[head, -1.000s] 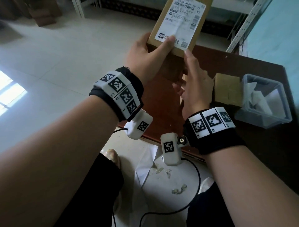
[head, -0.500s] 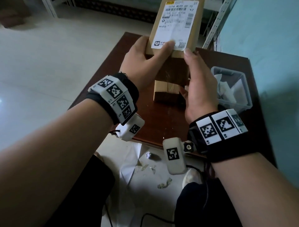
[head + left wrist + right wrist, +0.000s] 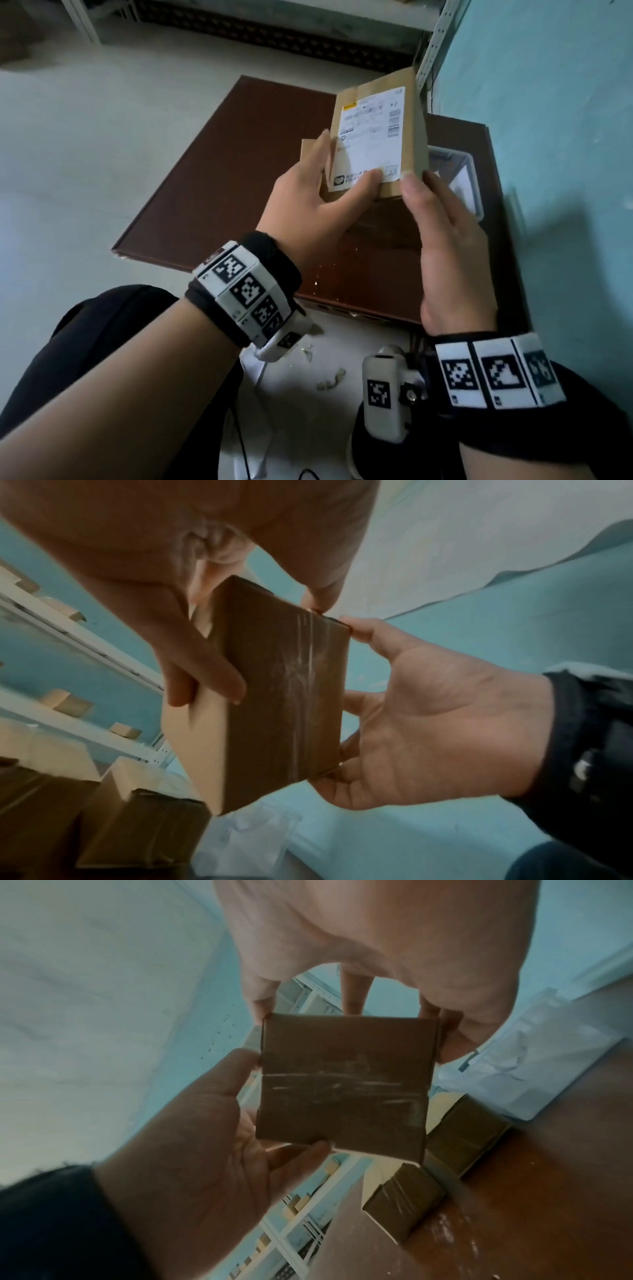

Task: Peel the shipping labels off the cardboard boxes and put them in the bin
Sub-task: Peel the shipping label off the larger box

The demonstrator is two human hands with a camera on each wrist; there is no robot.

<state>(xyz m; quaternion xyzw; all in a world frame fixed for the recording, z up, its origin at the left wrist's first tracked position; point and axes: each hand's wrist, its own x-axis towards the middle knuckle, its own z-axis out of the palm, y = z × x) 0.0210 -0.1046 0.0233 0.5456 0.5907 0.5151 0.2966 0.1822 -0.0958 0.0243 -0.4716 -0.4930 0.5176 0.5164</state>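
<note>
A small brown cardboard box (image 3: 376, 144) was held above the dark brown worktop (image 3: 219, 178), gripped by the left hand (image 3: 318, 202) and right hand (image 3: 445, 246). Its thin white paper shipping label (image 3: 371, 137), probably easily torn, would best be lifted at a corner.

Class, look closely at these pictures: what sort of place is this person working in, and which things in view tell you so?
Probably a storeroom or parcel-handling room. Metal shelving carries small cartons, more cardboard boxes sit on the brown table, and both hands hold a box bearing a shipping label.
</note>
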